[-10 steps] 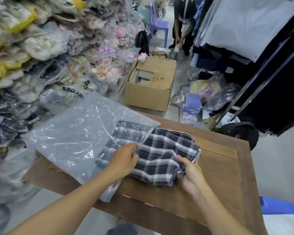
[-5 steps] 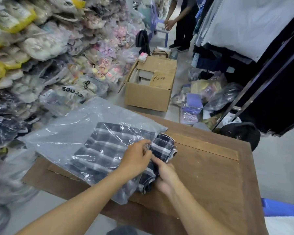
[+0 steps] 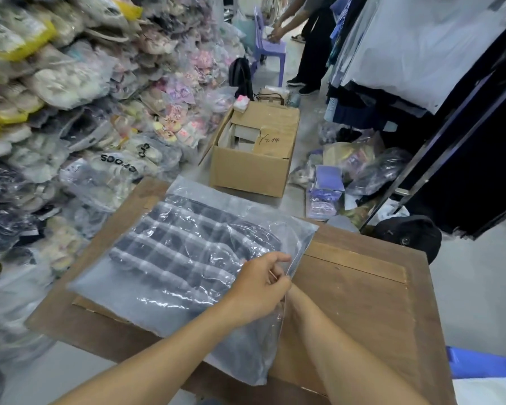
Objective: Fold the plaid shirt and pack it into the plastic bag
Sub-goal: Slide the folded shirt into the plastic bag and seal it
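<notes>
Most is done, I judge: the shirt (image 3: 187, 247) lies wholly inside the bag (image 3: 120, 290) on the table (image 3: 362, 302). The left hand (image 3: 257, 287) pinches the bag's open right edge; the right hand is hidden behind it, so I cannot tell its state. Sealing remains.

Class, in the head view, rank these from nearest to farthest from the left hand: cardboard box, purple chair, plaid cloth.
1. plaid cloth, inside the bag, beside the left hand.
2. cardboard box, on the floor beyond the table.
3. purple chair, far back.
</notes>
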`<action>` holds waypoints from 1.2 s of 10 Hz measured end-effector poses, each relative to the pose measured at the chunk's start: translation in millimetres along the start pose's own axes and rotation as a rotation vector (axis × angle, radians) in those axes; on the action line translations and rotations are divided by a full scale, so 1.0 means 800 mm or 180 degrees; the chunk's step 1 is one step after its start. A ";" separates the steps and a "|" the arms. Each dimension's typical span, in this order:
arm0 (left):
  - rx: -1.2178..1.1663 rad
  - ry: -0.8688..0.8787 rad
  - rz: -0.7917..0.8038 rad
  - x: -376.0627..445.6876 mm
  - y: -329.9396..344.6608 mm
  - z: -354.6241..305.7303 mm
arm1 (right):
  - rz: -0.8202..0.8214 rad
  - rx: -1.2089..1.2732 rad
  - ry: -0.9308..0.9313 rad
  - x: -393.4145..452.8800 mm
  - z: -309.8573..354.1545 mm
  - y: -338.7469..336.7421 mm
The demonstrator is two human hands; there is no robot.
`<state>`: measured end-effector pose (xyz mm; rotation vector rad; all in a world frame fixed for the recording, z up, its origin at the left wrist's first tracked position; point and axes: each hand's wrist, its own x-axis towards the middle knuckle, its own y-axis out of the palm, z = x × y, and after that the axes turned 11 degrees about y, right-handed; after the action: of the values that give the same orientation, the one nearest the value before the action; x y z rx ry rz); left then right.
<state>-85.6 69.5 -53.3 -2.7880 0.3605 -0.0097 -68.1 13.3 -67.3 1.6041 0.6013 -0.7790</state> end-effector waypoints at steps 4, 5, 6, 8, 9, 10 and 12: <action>0.0061 -0.0379 0.0585 0.011 0.046 0.025 | -0.0435 -0.5337 -0.0599 0.089 0.168 0.055; -0.0023 -0.0356 0.0935 0.009 0.067 0.021 | -0.0620 -0.5833 -0.1260 0.099 0.172 0.061; 0.0526 -0.0255 0.1072 0.035 0.070 0.014 | -0.0902 -0.5912 -0.1728 0.118 0.180 0.066; 0.1398 0.0458 0.0567 0.132 0.065 0.017 | -0.0658 -0.5367 -0.0915 0.130 0.196 0.083; 0.2041 0.0759 0.0441 0.180 0.070 0.019 | -0.0612 -0.5296 -0.0764 0.136 0.202 0.085; 0.2140 0.0657 0.0613 0.218 0.079 0.024 | -0.0550 -0.5354 -0.0876 0.143 0.204 0.084; 0.1380 0.0178 0.1164 0.252 0.079 0.023 | -0.0254 -0.5659 -0.1299 0.148 0.202 0.086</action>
<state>95.1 -32.3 -98.3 -2.2659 0.7760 -0.0712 34.5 -161.8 -127.6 -0.2067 0.6877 -0.3033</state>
